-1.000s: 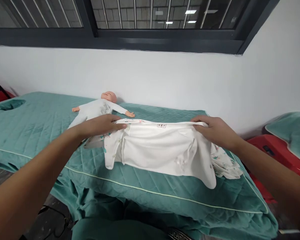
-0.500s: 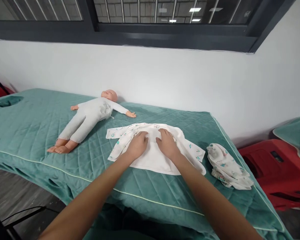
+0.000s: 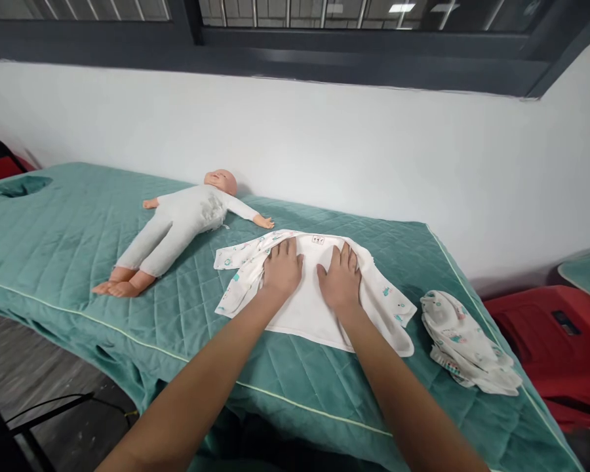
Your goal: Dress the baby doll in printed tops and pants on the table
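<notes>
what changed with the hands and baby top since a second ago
The left hand and right hand let go of the upper edge of the white baby top, earlier held stretched wide; it now lies flat on the green bed cover, both palms resting on its middle. The doll and crumpled cloth stayed put.

Bright, even indoor light, soft shadows, sharp focus, with wide-angle bending at the edges.

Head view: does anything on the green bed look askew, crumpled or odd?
Only the printed cloth lies crumpled in a heap by the right edge of the bed. The white garment lies spread flat under the left hand and right hand; the doll lies face up.
</notes>
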`<state>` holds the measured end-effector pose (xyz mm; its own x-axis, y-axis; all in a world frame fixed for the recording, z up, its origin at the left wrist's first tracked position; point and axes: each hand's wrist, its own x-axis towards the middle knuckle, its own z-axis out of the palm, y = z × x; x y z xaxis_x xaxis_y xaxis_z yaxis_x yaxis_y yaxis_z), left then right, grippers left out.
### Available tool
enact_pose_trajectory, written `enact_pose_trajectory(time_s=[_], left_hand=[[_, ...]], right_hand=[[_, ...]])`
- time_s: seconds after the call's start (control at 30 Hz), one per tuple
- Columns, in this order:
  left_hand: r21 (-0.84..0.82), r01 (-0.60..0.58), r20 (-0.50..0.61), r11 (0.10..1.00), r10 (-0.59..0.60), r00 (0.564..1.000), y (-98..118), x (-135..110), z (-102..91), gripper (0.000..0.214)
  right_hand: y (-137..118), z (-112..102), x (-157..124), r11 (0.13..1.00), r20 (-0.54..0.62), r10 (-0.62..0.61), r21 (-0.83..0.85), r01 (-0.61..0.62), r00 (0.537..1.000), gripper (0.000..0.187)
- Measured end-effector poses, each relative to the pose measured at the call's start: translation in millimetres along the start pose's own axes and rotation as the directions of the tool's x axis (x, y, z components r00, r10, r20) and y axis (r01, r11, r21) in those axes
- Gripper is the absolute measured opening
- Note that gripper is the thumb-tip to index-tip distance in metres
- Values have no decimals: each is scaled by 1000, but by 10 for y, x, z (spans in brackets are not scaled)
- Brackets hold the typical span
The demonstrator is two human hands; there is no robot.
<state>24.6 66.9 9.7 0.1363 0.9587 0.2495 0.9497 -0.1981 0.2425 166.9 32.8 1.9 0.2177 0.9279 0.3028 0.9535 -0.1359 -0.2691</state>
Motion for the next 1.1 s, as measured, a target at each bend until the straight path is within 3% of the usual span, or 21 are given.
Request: enact_pose_trajectory(time_s=[0.27, 0.53, 0.7, 1.1], left_hand=[[-38, 19, 60, 999, -16, 998, -29, 240, 109, 62], [-100, 4, 86, 995, 5, 996, -16, 562, 189, 62], [-107, -34, 107, 994, 45, 993, -33, 607, 231, 64], [-131, 21, 228, 991, 10, 974, -21, 657, 238, 65]], right_hand=[[110, 70, 202, 997, -13, -70, 32, 70, 997, 55], [197, 132, 541, 998, 23, -61, -4, 62, 998, 59], [234, 189, 560, 1000, 84, -25, -5, 26, 996, 67], [220, 161, 558, 997, 207, 5, -77, 11, 978, 69]])
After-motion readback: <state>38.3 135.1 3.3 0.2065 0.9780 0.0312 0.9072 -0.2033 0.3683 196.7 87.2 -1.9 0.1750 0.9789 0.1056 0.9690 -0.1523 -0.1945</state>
